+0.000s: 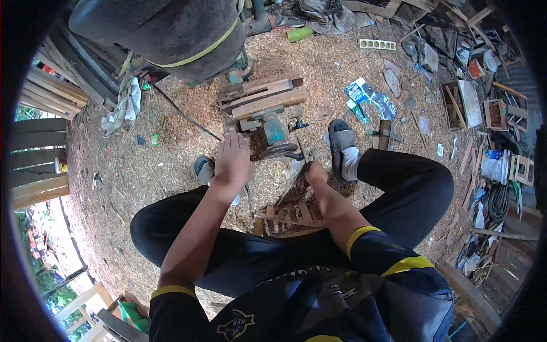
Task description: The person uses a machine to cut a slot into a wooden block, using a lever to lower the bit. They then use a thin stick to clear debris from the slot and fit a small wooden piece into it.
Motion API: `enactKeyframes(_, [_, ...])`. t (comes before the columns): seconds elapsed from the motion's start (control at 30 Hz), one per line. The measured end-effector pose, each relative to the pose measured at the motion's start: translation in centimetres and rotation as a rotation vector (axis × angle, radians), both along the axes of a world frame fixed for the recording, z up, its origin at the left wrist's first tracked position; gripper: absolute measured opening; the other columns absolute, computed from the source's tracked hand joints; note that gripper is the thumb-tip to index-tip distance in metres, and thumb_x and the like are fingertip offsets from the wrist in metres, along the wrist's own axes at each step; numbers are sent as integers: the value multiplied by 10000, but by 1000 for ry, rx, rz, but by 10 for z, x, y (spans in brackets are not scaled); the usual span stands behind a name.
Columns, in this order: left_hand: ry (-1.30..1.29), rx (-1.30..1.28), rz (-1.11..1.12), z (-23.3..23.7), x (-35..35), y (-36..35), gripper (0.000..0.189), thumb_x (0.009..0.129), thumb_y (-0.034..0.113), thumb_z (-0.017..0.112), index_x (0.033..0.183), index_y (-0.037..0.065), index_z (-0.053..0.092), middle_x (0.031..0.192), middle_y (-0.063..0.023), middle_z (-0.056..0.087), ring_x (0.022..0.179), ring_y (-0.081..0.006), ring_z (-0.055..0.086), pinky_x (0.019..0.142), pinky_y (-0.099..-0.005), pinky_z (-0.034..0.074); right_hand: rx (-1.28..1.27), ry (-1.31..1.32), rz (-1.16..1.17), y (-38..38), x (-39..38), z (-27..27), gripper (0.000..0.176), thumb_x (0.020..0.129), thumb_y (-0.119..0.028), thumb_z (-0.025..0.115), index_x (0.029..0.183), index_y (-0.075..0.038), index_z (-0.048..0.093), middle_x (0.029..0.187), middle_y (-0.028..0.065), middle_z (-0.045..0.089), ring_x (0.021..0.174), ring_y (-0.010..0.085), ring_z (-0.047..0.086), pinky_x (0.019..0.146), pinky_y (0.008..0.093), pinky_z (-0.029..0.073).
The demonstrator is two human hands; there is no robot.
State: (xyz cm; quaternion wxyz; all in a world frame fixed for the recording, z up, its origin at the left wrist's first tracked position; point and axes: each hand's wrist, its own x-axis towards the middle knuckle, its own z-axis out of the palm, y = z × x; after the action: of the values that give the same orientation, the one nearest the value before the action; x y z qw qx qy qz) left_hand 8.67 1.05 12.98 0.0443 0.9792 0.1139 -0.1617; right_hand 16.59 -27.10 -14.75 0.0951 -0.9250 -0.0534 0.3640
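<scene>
Your left hand [231,162] is released: the fingers lie straight and together, pointing to 12 o'clock, with the tips touching the base of the small teal metal motor on weathered wooden blocks [274,131]. Your right hand [315,172] is curled in at the top end of a thin pale wooden strip [290,187]. The fingers are turned away from you, so I cannot tell whether they really clamp the strip or only rest on it.

In the head view, the motor sits just above centre, between your two feet. Your grey slip-on shoe [341,138] is at its 3 o'clock. The strip slants from your right hand towards 7 o'clock, down to the flat slatted wooden frame [293,214] lying between your knees at 6 o'clock of the motor.

At 11 o'clock of the motor hangs a large dark rounded drum with a yellow-green strap [165,28]. The ground of pale wood shavings [171,162] spreads all around. At 2 o'clock, well apart, lies a crumpled blue and white printed wrapper [370,100], and beyond it a white plastic tray with a row of holes [377,44].
</scene>
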Motion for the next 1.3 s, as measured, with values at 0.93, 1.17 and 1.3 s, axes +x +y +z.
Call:
enactKeyframes(0.93, [128,-52,-228,-17,39,-14,791,981,309,634,1569,-106,307,1683,-315,220,1569,-432,251,1282,-473,259,708,-476,516,119,218,274,566,782,-307,851,1223,12,698,862,144,709,782,259,688,747,385,553])
enactKeyframes(1.17, [-74,-235,-60,4,44,-7,766,1084,451,462,1599,-82,269,1689,-309,209,1588,-413,204,1294,-476,212,747,-317,518,153,223,248,509,708,-255,926,1145,-51,764,1031,169,732,946,304,725,878,407,567])
enactKeyframes(1.3, [-152,-173,-80,-16,54,-5,771,1094,473,425,1607,-78,258,1695,-298,207,1591,-407,198,1295,-476,206,820,-275,516,160,230,232,462,714,-229,923,1114,-56,770,1010,161,745,937,302,732,882,410,570])
